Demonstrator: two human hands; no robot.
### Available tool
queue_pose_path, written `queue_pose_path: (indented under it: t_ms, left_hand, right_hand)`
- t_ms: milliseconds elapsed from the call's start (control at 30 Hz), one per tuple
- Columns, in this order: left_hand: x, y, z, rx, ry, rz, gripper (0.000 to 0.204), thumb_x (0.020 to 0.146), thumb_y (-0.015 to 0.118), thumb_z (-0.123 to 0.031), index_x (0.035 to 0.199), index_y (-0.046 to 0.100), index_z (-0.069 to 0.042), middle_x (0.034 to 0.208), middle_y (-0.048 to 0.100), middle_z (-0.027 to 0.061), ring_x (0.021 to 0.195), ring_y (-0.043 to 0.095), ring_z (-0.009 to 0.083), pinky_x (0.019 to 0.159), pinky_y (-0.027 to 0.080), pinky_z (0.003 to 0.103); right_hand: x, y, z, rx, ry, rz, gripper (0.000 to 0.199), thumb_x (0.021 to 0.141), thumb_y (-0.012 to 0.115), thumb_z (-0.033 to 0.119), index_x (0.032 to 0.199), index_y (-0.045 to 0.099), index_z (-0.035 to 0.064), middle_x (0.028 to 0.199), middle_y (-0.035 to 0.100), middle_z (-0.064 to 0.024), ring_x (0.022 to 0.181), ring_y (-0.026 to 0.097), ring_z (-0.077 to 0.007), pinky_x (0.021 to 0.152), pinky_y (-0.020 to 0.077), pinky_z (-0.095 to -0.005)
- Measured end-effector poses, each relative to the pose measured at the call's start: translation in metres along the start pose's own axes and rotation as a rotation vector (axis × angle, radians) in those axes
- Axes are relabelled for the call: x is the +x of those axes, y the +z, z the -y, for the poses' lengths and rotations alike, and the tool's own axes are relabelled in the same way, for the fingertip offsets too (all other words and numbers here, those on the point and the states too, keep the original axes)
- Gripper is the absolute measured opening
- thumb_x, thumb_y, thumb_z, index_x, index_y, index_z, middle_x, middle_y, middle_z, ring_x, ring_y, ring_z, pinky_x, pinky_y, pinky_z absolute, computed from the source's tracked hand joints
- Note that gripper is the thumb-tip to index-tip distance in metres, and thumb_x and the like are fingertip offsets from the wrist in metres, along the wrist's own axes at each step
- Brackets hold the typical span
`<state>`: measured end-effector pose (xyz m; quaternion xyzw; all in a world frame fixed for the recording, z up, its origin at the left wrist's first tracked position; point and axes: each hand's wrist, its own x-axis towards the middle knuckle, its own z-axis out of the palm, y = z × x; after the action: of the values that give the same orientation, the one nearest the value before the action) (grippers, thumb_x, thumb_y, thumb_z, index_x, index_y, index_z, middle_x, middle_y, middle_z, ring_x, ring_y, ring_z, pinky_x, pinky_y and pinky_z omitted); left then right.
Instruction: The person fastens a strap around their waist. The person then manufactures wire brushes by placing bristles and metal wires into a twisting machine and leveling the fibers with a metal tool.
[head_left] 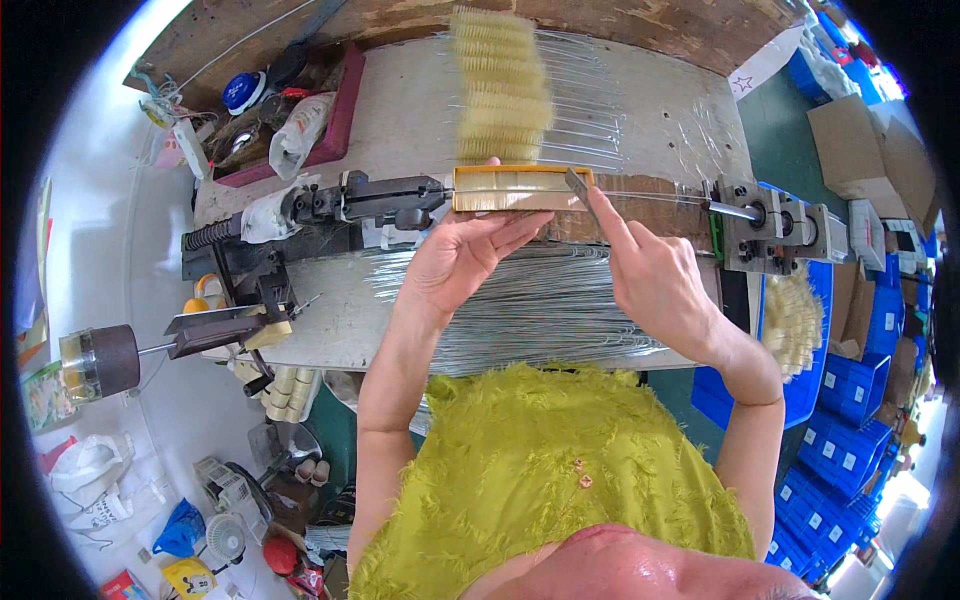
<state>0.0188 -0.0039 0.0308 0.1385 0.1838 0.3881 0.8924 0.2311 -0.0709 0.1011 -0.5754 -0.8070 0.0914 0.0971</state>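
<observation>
My left hand (460, 255) cups a narrow, yellow-rimmed tray (525, 171) from below, with a fingertip showing over its far edge. Pale bristles (500, 190) lie across the tray. Thin wires (650, 195) run from the tray's right end to a metal spindle (735, 210). Between the fingers of my right hand (660, 285) is a small flat metal strip (583, 190), held slantwise over that end, index finger extended along it. To the left of the tray stands a dark clamp mechanism (390, 197), close to its end.
Twisted-wire brushes (500, 90) with cream bristles lie at the far side. A thick layer of straight wires (530, 310) covers the near bench. A maroon tray (345, 110) of odds and ends sits far left. Blue bins (845, 435) stand at right; a crank arm (215, 335) juts out at left.
</observation>
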Motion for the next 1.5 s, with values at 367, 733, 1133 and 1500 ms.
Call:
queue_pose_path:
  t_ms: [367,733,1133,1500]
  left_hand:
    - [-0.005,0.002,-0.007,0.122,-0.021,0.054,0.056,0.083,0.048,0.002,0.136,0.029,-0.001,0.132,0.041,0.0247,0.120,0.043,0.0415,0.106,0.030,0.047]
    - [0.007,-0.020,0.024,0.203,-0.064,-0.104,0.049,0.085,0.052,-0.005,0.130,0.034,0.003,0.129,0.047,0.0182,0.121,0.046,0.0315,0.101,0.036,0.044]
    - [-0.233,-0.154,-0.047,0.760,1.156,-1.757,0.031,0.081,0.068,-0.022,0.083,0.049,0.002,0.081,0.054,0.0104,0.072,0.048,0.0173,0.068,0.044,0.036]
    - [-0.137,-0.097,0.030,0.832,0.741,-1.028,0.031,0.087,0.060,-0.015,0.113,0.051,-0.002,0.077,0.056,0.0013,0.066,0.050,0.0118,0.065,0.044,0.025]
  right_hand:
    - [0.001,0.003,0.009,-0.152,-0.057,0.131,0.074,0.065,0.056,0.001,0.133,0.030,-0.0111,0.070,0.056,-0.0138,0.053,0.058,-0.0258,0.051,0.0471,-0.0362]
    - [-0.004,0.000,0.000,-0.157,0.023,-0.031,0.068,0.068,0.053,-0.002,0.132,0.030,-0.0097,0.073,0.057,-0.0136,0.059,0.060,-0.0271,0.053,0.0482,-0.0374]
    - [-0.122,0.085,-0.108,0.373,0.345,0.097,0.021,0.073,0.065,0.005,0.090,0.054,0.0015,0.085,0.055,-0.0136,0.078,0.057,-0.0351,0.064,0.0459,-0.0416]
    - [-0.140,0.121,-0.152,0.809,0.492,-0.202,0.011,0.084,0.061,0.011,0.088,0.059,0.0009,0.067,0.050,-0.0009,0.061,0.049,-0.0104,0.054,0.0389,-0.0255]
